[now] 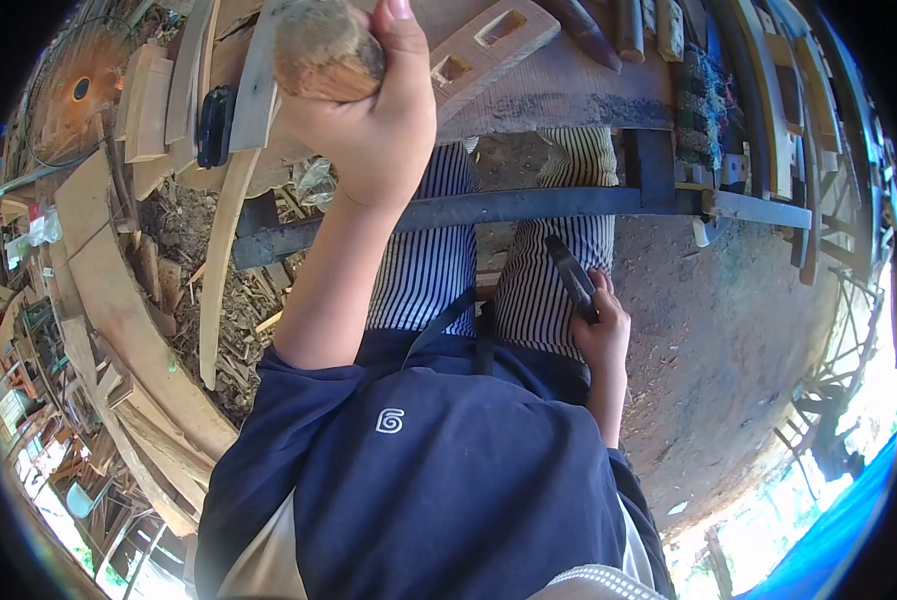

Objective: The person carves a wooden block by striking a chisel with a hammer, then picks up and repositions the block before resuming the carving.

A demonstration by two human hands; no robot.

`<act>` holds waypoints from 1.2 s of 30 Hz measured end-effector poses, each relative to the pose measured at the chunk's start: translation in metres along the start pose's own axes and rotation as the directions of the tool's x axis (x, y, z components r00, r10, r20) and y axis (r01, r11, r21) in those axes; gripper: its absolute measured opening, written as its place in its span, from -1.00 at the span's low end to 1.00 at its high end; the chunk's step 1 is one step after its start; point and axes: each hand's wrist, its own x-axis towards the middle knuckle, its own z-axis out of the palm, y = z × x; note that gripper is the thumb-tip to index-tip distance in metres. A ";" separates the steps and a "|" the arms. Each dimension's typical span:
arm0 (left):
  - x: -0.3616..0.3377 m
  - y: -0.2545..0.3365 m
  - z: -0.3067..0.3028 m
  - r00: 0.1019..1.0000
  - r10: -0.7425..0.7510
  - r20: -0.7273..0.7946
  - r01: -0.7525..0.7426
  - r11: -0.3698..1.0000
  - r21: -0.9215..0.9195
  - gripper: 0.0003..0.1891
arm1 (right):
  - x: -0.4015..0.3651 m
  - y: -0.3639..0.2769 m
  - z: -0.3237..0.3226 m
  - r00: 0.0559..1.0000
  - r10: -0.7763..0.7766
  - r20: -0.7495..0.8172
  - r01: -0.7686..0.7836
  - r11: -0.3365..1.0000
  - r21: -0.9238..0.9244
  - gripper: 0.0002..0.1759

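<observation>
My left hand (389,130) is raised over the workbench (529,100), its fingers closed around a thick, worn chunk of wood (327,55) with a rough, rounded end. Whether that chunk has a handle is hidden. Low by my thigh, my right hand (604,325) grips a narrow dark tool (571,275) that points up and away from me; its exact kind cannot be made out. On the bench beyond my left hand lies a wooden piece (517,52) with rectangular slots cut through it.
Several wooden handles (631,30) lie at the bench's far right, beside a checkered cloth (701,105). A dark metal bar (529,205) crosses above my knees. Long boards (119,290), a black object (215,125) and wood chips (224,330) are at left; a round fan (82,90) stands upper left.
</observation>
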 end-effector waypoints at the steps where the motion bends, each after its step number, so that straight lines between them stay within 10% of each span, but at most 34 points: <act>1: -0.002 0.001 0.000 1.000 0.002 0.009 -0.002 1.000 0.012 -0.76 | 0.000 -0.001 0.000 1.000 -0.004 -0.002 0.004 1.000 -0.004 -0.73; 36: -0.001 -0.010 -0.008 0.997 0.072 -0.020 -0.068 0.987 0.148 -0.76 | -0.002 -0.010 -0.008 0.999 0.031 0.009 -0.031 0.999 -0.017 -0.64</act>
